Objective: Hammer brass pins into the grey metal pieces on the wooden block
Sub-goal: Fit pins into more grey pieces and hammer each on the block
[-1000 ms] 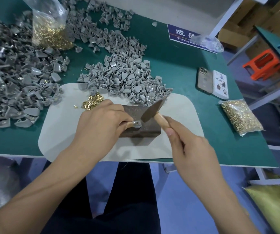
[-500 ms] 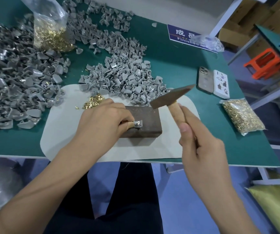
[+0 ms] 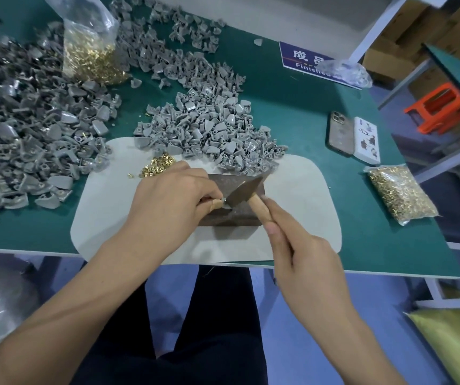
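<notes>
Your hammer (image 3: 244, 191) is down now: 0.5 s ago its head was lifted to the right of the block, and now the face sits on or just over the grey metal piece (image 3: 225, 202) at frame centre. It matches the low position from 1.0 s ago, so you're cycling strikes on the same piece; I'd judge this the hit or just at contact. Motion blur hides whether the brass pin is seated.

Your right hand (image 3: 301, 245) is wrapped around the wooden handle, thumb along the shaft, lower right of centre. Your left hand (image 3: 167, 201) hasn't shifted; its fingers pinch the grey piece against the top of the wooden block (image 3: 231, 215), fingertips just beside the hammer face. Watch those fingertips.

The block sits on the pale mat (image 3: 301, 207) at the near table edge, same spot as before. Loose brass pins (image 3: 158, 165) lie just above your left hand. The pile of grey pieces (image 3: 209, 132) sits above the block, with a bigger heap at the left of the frame (image 3: 28, 129). 2 bags of pins: one upper left (image 3: 90, 51), one at right (image 3: 399, 194). None of this has moved.

Likely next: check the pin is flush, then swap in a new piece.
</notes>
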The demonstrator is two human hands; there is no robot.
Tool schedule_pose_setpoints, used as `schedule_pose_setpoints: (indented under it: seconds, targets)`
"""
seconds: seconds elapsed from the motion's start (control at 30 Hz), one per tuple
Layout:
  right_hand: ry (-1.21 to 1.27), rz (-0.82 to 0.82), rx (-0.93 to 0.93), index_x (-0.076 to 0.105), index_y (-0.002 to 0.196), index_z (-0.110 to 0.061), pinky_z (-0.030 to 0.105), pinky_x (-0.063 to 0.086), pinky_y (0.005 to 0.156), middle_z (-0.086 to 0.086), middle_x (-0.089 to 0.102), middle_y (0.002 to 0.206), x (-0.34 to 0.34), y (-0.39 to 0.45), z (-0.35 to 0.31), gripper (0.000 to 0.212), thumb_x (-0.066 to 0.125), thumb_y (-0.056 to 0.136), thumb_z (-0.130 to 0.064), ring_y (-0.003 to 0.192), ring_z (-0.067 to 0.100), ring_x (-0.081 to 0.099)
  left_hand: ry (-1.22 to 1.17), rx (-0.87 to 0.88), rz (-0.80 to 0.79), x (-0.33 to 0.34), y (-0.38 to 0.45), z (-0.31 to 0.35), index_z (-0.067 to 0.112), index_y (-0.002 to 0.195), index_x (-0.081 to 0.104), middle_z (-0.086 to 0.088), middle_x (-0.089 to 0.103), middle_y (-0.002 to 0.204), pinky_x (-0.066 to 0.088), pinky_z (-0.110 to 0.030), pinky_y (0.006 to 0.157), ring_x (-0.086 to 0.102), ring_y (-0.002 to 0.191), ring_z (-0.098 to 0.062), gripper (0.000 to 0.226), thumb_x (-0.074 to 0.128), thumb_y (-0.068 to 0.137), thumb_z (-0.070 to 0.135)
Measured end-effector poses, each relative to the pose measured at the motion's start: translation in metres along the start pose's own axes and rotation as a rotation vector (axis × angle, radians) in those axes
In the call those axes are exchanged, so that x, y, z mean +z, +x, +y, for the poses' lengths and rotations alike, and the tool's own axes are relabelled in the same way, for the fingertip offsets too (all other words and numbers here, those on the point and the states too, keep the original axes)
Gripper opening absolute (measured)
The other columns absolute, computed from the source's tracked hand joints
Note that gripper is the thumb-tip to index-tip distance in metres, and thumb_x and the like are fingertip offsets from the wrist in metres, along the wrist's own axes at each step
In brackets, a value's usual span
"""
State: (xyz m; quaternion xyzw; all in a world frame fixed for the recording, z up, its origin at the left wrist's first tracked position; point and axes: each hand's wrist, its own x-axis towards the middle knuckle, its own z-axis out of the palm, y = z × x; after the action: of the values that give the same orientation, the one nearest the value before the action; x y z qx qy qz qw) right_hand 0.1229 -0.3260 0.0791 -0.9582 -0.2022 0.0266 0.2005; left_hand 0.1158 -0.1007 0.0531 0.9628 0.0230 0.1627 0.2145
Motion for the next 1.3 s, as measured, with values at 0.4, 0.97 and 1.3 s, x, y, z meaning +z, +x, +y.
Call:
schedule_pose_setpoints:
  seconds: [0.4,0.97,1.3]
  targets:
    - [0.1,-0.015,-0.01,0.041,0.141,-0.067,0.036,0.056,0.07,-0.039,0.06,0.125,0.0,-0.006,0.0,0.043,0.028,0.101,-0.059,0.068,0.008,0.056,-0.003,-0.009,-0.013,0.0,0.0,-0.002,0.04,0.091,0.076,0.019,0.065,0.085,0.025,-0.024,0.054,0.055,0.092,-0.011,0.009,0.072,0.086,0.047]
    - [-0.088,0.175,0.304,0.059,0.135,-0.026,0.037,0.042,0.067,-0.003,0.059,0.099,0.015,0.022,0.03,0.033,0.045,0.105,-0.027,0.084,0.027,0.055,-0.14,-0.131,0.072,0.006,-0.019,-0.001,0.038,0.09,0.072,0.02,0.059,0.086,0.032,-0.024,0.059,0.05,0.093,-0.005,0.003,0.07,0.088,0.039]
    - [-0.129,0.361,0.346,0.075,0.119,-0.018,0.05,0.04,0.094,0.02,0.062,0.119,0.032,0.054,0.019,0.024,0.064,0.097,-0.021,0.11,0.043,0.049,0.084,-0.478,0.401,-0.047,-0.065,-0.099,0.031,0.086,0.073,0.014,0.061,0.08,0.036,-0.03,0.061,0.047,0.089,-0.019,0.002,0.073,0.087,0.029]
